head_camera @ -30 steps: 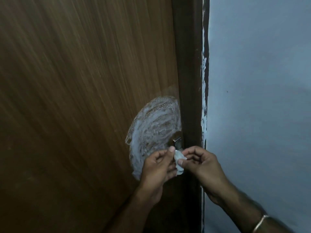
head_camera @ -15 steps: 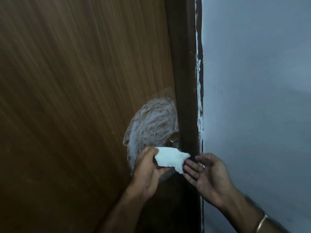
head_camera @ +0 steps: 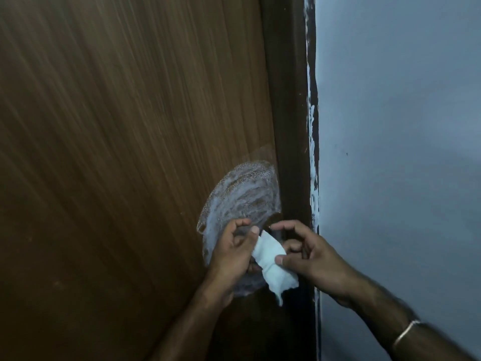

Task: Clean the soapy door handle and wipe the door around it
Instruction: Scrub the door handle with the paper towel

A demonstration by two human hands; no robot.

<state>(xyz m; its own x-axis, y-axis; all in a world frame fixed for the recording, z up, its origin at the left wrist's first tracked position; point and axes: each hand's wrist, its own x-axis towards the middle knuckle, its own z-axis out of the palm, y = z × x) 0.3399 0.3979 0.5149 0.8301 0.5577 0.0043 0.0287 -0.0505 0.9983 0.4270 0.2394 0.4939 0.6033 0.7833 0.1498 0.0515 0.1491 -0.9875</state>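
A person's two hands meet in front of a brown wood-grain door [head_camera: 117,152], low on its right edge, and share a white cloth [head_camera: 270,259] between them. The left hand [head_camera: 231,254] has its thumb pressed on the cloth's upper end, fingers curled behind it, while the right hand [head_camera: 309,256] pinches the cloth's middle under its thumb with the fingers bent above. The cloth's lower end hangs free below both hands. Behind them a rounded patch of white soap foam [head_camera: 242,196] is smeared over the door. The door handle [head_camera: 274,225] seems to be the dark shape just above the cloth, mostly hidden by the fingers. Right of the door stand the dark frame [head_camera: 289,100] and a pale blue wall [head_camera: 403,126]. A thin bracelet [head_camera: 406,332] circles the right wrist.
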